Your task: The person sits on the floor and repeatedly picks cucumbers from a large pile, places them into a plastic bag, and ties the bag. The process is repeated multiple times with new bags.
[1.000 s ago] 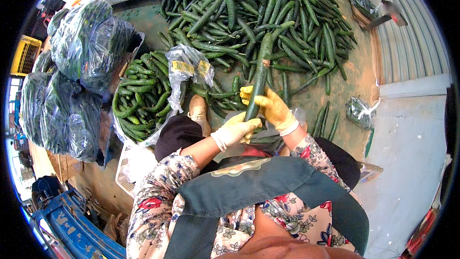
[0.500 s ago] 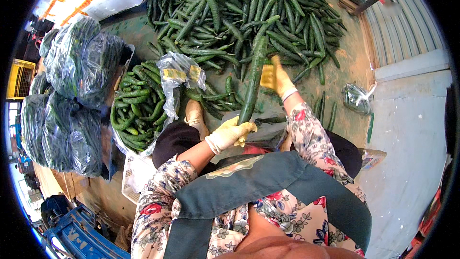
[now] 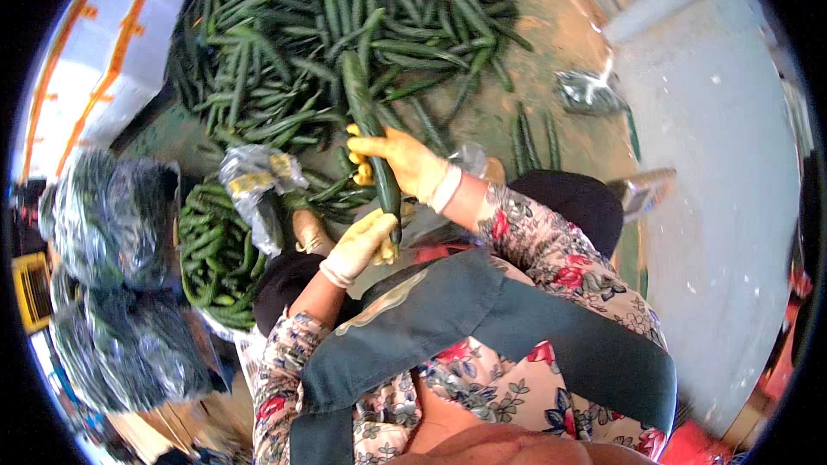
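A long dark green cucumber (image 3: pixel 352 82) stands slanted in front of me, its lower end toward my body. Around its lower end my left hand (image 3: pixel 363 248), in a pale glove, is closed. My right hand (image 3: pixel 405 164), in a yellow glove, wraps round its middle from the right side. Beyond both hands spreads a big heap of cucumbers (image 3: pixel 301 43) on the floor. To the left, curved cucumbers (image 3: pixel 211 245) fill a container lined with plastic. A crumpled clear plastic bag (image 3: pixel 254 181) lies over that container's edge.
Filled clear bags of cucumbers (image 3: pixel 116 215) are stacked at the left, near white boxes (image 3: pixel 95 60) with orange tape. At right lie a few loose cucumbers (image 3: pixel 528 142) and a small tied bag (image 3: pixel 589 92), beside a grey panel (image 3: pixel 706 207). My shoe (image 3: pixel 310 231) is near the container.
My right hand has come in from beside the cucumber and taken hold of its middle. The cucumber is lower and leans the other way. The whole view has turned and shifted.
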### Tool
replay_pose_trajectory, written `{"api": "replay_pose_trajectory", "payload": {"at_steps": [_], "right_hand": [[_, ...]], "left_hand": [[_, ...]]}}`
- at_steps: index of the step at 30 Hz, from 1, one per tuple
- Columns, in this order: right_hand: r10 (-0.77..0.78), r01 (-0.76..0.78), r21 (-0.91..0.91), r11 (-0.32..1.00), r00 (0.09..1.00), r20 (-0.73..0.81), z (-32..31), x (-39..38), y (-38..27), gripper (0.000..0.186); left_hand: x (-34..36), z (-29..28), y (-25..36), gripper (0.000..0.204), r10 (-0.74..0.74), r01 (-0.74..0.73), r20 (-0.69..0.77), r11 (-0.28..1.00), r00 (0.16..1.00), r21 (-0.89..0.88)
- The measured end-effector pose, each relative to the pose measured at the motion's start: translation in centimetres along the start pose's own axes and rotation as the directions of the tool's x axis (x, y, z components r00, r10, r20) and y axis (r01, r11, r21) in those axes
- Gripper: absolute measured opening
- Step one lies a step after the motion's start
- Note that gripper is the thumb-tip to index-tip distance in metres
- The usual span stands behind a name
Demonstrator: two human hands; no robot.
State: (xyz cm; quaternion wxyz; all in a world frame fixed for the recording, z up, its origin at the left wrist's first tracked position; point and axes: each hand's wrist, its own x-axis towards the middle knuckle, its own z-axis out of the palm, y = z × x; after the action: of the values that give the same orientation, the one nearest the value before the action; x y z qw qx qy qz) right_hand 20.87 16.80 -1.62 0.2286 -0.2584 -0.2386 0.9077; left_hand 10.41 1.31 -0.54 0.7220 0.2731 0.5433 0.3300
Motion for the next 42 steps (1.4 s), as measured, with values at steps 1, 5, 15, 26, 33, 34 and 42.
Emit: {"api": "replay_pose_trajectory", "payload": {"at_steps": [1,5,15,26,33,34,42], "right_hand": [[-0.074,0.078,-0.088,0.993,0.996,0.045,-0.3,-0.5,-2.7,0.040],[-0.398,0.351,-0.512,0.784,0.917,0.020,-2.3,-4.2,-16.4,0.033],[-0.663,-0.270,-0.894,0.357,0.601,-0.446,-30.5,-11.7,-15.8,0.056],[-0.341,-0.640,-0.665,0.385,0.571,-0.747,-39.5,-18.7,9.7,0.050],[-0.423,-0.605,-0.684,0.407,0.539,-0.729,-40.5,-14.2,5.5,0.060],[-0.415,-0.627,-0.677,0.384,0.538,-0.734,-40.5,-13.6,4.4,0.060],[-0.502,-0.653,-0.548,0.523,0.284,-0.817,-47.6,-13.1,0.5,0.022]], "left_hand": [[0.4,-0.4,-0.4,0.054,0.055,-0.054,0.094,0.999,0.994,-0.008],[0.2,-0.2,0.2,0.096,0.121,-0.099,0.085,0.969,0.989,-0.225],[-0.5,0.7,2.9,0.100,0.229,-0.217,-0.045,0.818,0.973,-0.533],[1.3,1.1,3.7,0.094,0.118,-0.171,-0.142,0.873,0.983,-0.457],[2.7,2.8,4.2,0.083,0.071,-0.182,-0.226,0.836,0.971,-0.517],[2.7,2.8,4.1,0.085,0.074,-0.175,-0.219,0.855,0.973,-0.487],[3.2,3.4,4.8,0.084,-0.025,-0.155,-0.325,0.844,0.945,-0.514]]}}
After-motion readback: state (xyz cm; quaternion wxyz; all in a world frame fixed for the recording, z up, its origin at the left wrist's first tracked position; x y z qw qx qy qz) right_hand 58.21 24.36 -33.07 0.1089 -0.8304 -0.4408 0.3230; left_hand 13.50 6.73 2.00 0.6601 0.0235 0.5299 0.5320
